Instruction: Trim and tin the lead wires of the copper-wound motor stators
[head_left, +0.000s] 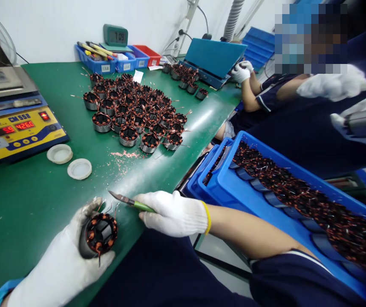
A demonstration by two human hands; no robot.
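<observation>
My left hand point(70, 251), in a white glove, is wrapped round a motor stator point(101, 234) with copper windings and a dark grey ring. Its open face is turned up towards me, and loose wire ends stick out at its top and bottom. My right hand point(173, 213), gloved in white with a yellow cuff, grips green-handled cutting pliers point(131, 201). Their dark jaws point left, just above and right of the stator, apart from its body. Whether the jaws are open I cannot tell. Several more stators point(134, 106) stand grouped on the green table point(36, 204).
Copper scraps point(125, 154) and two white lids point(79, 169) lie on the table. A yellow soldering station point(19, 128) stands left. Small blue bins point(102, 64) and a clock point(115, 35) are at the back. A blue crate point(253, 209) of stators stands right. Co-workers' gloved hands point(242, 72) are beyond.
</observation>
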